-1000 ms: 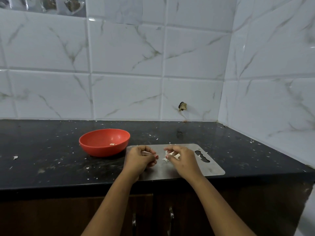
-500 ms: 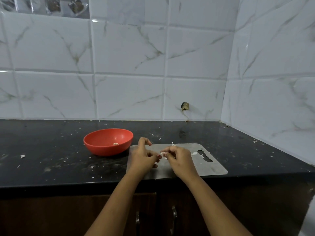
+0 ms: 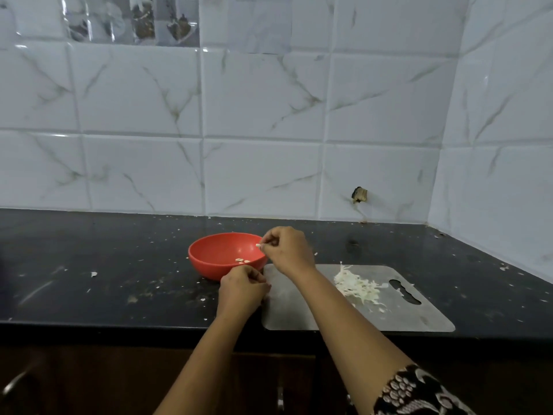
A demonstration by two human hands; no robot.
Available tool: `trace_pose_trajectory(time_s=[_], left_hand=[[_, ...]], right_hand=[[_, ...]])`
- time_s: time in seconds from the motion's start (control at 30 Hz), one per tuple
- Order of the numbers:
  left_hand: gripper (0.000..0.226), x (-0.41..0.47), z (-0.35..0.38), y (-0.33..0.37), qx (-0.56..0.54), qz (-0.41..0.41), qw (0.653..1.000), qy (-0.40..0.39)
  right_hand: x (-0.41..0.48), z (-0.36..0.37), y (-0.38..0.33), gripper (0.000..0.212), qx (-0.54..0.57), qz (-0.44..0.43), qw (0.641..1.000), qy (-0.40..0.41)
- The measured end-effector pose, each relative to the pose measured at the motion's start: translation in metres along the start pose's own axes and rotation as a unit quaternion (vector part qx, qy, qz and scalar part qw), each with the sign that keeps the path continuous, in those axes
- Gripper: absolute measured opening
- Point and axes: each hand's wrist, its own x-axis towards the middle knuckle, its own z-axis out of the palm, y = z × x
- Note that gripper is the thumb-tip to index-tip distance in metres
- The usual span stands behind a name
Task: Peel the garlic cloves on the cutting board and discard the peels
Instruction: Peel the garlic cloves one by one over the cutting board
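My right hand (image 3: 287,248) reaches over the rim of the red bowl (image 3: 209,259) and pinches a small white garlic clove (image 3: 258,245) at its fingertips. A few peeled cloves (image 3: 242,260) lie inside the bowl. My left hand (image 3: 244,287) rests with curled fingers at the left edge of the steel cutting board (image 3: 413,320); whether it holds anything is hidden. A heap of white garlic peels (image 3: 357,285) lies on the board.
The black countertop (image 3: 104,265) is strewn with small peel scraps. Tiled walls close off the back and the right side. Dark cabinet doors with metal handles sit below the counter's front edge.
My right hand has left the board and moved up and left over the bowl with a clove. The left hand shifted slightly left. The peel heap is now uncovered.
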Motion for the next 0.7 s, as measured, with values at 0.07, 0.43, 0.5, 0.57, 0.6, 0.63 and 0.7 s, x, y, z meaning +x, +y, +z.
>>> trace_pose_trajectory(time_s=[0.07,0.43,0.5,0.57,0.6,0.63,0.7], left_hand=[[0.006,0.003,-0.001,0.000,0.023,0.005,1.000,-0.009],[0.019,0.012,0.000,-0.001,0.086,0.061,0.994,-0.021],[0.022,0.009,0.006,0.003,0.099,0.089,0.991,-0.017],[0.022,0.009,0.014,0.008,0.117,0.109,0.987,-0.021],[0.022,0.009,0.021,0.011,0.125,0.116,0.985,-0.033],[0.022,0.010,0.026,0.013,0.135,0.122,0.982,-0.044],[0.028,0.012,0.042,0.017,0.160,0.131,0.974,-0.087]], right_hand=[[0.009,0.011,-0.008,0.016,-0.064,-0.014,0.997,-0.030],[0.026,-0.011,0.016,0.008,0.011,0.012,1.000,0.009],[0.017,-0.036,0.037,0.007,0.016,0.020,0.999,0.021],[0.003,-0.063,0.063,0.006,0.009,0.040,0.999,0.024],[-0.006,-0.078,0.079,0.007,0.003,0.056,0.998,0.020],[-0.014,-0.089,0.093,0.013,-0.003,0.074,0.997,0.008],[-0.029,-0.106,0.119,0.036,-0.028,0.106,0.993,-0.037]])
